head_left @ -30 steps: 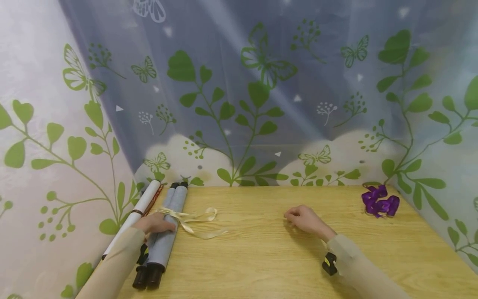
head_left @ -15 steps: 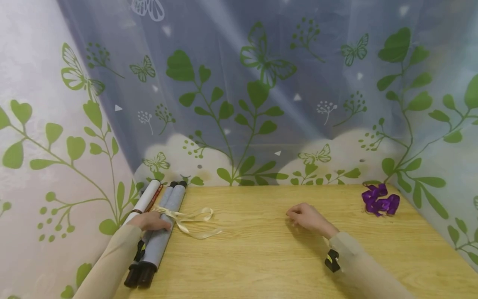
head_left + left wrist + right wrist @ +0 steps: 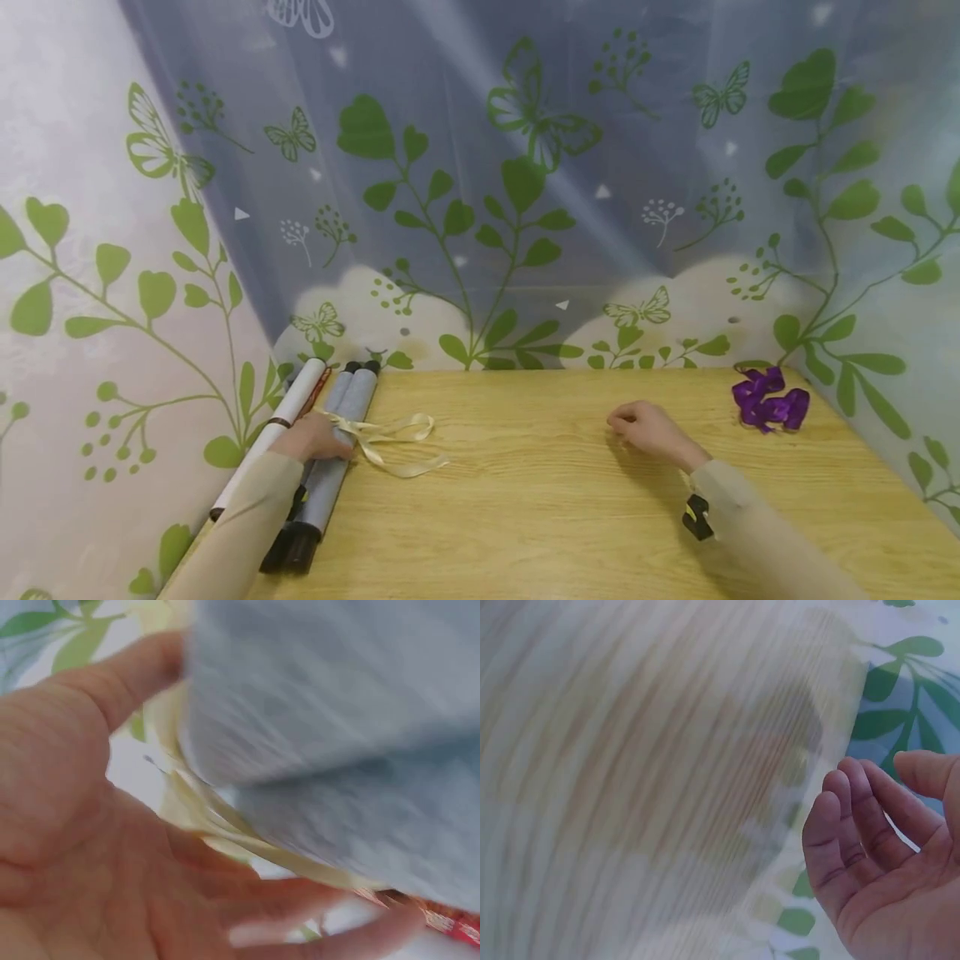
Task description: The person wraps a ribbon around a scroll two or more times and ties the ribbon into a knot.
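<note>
Two grey rolls (image 3: 332, 482) with dark ends lie side by side at the left of the table, a cream ribbon (image 3: 393, 429) tied round them in a bow. Across them my left hand (image 3: 311, 437) grips from above, near the ribbon. The left wrist view shows the thumb and fingers of this hand (image 3: 112, 847) on opposite sides of the grey rolls (image 3: 337, 690). My right hand (image 3: 652, 429) is over the table's right half, holding nothing; in the right wrist view this hand (image 3: 900, 855) has loosely bent fingers.
A white roll (image 3: 302, 392) with a brown band lies just left of the grey rolls, with a red cord (image 3: 318, 390) beside it. Purple ribbon (image 3: 768, 400) is heaped at the table's back right corner. Patterned cloth (image 3: 465, 208) stands behind the table.
The near ends of the grey rolls have shifted left, closer to the white roll, with my left hand on them. My right hand has moved to the right.
</note>
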A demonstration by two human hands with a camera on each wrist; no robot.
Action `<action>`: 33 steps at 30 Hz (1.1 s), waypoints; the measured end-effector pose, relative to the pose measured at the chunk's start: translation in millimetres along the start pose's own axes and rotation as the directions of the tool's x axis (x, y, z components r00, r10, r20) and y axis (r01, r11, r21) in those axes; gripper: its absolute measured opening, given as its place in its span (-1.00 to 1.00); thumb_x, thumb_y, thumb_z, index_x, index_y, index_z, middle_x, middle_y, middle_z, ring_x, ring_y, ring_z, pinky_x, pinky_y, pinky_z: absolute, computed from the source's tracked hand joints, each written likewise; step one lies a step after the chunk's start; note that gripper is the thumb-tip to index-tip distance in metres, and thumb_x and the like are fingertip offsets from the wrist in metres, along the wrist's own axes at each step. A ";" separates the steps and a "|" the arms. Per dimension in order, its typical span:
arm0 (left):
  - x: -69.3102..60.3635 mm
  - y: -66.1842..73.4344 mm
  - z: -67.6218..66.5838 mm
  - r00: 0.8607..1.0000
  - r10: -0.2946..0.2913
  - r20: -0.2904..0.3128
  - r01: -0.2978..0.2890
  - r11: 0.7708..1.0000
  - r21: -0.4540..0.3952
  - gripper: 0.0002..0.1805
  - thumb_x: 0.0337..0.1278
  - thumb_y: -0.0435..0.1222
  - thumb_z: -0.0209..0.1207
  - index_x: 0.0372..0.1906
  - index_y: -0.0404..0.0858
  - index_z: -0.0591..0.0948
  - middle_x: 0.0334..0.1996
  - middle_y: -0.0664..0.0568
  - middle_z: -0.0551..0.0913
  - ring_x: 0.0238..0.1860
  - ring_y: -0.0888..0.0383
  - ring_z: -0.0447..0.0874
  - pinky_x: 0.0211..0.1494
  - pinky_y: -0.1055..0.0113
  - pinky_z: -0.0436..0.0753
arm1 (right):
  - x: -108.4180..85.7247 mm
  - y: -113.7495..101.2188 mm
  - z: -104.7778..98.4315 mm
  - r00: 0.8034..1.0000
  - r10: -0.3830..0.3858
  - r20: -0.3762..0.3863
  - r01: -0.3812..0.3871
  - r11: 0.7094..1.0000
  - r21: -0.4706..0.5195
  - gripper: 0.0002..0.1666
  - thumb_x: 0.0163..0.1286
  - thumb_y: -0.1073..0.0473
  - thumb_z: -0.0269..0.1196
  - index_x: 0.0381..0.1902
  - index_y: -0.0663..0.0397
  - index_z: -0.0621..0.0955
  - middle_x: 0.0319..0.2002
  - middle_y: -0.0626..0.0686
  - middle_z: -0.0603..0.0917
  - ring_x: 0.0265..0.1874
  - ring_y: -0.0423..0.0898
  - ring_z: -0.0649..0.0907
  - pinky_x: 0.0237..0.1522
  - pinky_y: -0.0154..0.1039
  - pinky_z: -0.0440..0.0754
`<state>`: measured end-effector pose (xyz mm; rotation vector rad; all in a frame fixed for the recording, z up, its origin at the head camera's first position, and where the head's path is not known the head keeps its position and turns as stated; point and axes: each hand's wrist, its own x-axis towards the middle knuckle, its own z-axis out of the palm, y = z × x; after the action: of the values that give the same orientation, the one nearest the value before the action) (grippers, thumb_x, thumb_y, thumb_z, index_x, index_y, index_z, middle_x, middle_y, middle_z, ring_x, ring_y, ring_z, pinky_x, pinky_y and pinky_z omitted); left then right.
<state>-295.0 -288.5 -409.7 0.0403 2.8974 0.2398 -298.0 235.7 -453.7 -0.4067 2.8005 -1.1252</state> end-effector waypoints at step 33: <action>8.0 100.0 22.9 0.978 0.177 -0.111 -0.184 0.981 -0.055 -0.07 0.25 0.01 0.21 0.48 -0.45 0.09 0.35 -0.48 0.27 0.31 -0.38 0.33 0.24 -0.29 0.38 | -35.8 97.8 -84.7 0.911 0.112 -0.396 -0.258 0.905 -0.338 -0.40 0.30 0.22 0.01 0.24 0.49 0.38 0.16 0.68 0.26 0.09 0.64 0.29 -0.02 0.50 0.34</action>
<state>-296.7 -185.9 -417.0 0.2892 2.9905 0.3787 -300.0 369.8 -460.4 0.0701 3.3078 -0.6614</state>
